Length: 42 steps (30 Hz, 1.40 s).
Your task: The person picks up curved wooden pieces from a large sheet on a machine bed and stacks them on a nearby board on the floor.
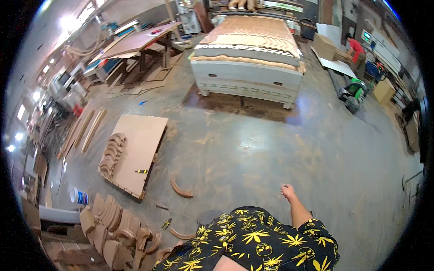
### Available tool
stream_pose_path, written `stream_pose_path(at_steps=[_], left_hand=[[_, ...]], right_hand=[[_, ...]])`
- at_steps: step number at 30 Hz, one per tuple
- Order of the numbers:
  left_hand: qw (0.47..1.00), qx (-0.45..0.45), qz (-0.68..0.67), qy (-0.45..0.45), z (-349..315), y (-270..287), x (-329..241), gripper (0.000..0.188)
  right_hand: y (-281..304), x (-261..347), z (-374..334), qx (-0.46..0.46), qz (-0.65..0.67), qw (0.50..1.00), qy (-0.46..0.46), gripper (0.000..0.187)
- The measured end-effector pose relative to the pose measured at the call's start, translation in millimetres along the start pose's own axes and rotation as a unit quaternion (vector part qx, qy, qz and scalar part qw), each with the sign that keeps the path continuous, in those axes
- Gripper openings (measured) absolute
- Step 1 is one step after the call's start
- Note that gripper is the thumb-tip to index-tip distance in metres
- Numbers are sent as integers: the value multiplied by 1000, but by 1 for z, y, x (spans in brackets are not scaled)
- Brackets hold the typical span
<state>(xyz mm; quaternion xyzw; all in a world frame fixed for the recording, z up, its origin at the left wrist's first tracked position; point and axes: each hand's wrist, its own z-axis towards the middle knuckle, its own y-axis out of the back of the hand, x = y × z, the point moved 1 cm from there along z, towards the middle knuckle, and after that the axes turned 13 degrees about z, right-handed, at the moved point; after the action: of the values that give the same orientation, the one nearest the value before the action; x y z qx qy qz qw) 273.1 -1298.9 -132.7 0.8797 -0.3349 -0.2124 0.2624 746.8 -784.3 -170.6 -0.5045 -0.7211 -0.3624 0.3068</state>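
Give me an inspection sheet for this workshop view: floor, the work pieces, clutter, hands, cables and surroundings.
Surface: grey concrete floor, dusty, with brown sawdust patches.
Job's things: flat board on the floor, a stack of curved wooden pieces on its left edge; single curved piece beside it.
Clutter: more curved cut-offs lower left; blue-and-white can; long strips.
Hands: right hand loosely closed, holding nothing visible; left hand not in view.
Cables: nothing seen.
Surroundings: large cutting table ahead; a person in a red shirt far right.
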Motion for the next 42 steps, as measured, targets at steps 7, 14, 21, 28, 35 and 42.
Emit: stream_pose_path(at_steps=[7, 14, 21, 28, 35, 42], left_hand=[[989, -9, 93, -111, 33, -38, -253, 31], [938, 6, 212, -274, -11, -177, -516, 32], [844, 59, 225, -484, -135, -348, -658, 30], [762, 118, 249, -586, -261, -465, -704, 34], [657, 76, 237, -711, -346, -554, -831, 30], [623, 0, 187, -760, -515, -650, -1008, 32]], right_hand=[[29, -56, -26, -171, 72, 937, -295, 27], [-2, -9, -45, -195, 216, 892, -346, 25], [-16, -14, -13, -236, 278, 855, -368, 18], [34, -53, 67, -47, -336, 940, 32, 30], [167, 151, 299, -288, 189, 928, -144, 18], [219, 354, 416, -326, 257, 909, 4, 21]])
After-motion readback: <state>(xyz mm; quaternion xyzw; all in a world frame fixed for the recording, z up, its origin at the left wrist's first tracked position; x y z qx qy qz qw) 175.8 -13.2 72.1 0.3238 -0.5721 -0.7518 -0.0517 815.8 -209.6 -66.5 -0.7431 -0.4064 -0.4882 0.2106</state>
